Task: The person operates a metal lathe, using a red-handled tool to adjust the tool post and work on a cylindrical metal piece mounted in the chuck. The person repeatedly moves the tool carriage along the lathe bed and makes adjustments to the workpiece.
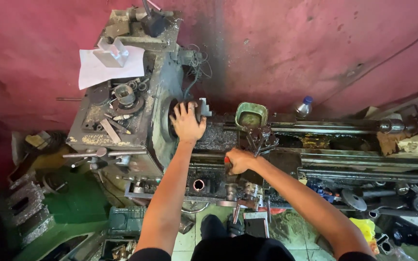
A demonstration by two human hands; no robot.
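Note:
I look down on a grimy metal lathe (136, 121) set against a red wall. My left hand (187, 122) lies with spread fingers over the round chuck (204, 108) at the headstock. My right hand (239, 160) is closed around a red-handled tool (227, 161), near the carriage and its tool post (262, 137). Dark metal chips cover the bed under the chuck.
A white paper sheet (100, 70) with a grey metal block (112, 53) rests on the headstock, beside rings and loose parts. A green can (251, 115) and a plastic bottle (305, 106) stand behind the bed. Scrap and green crates (73, 203) crowd the floor.

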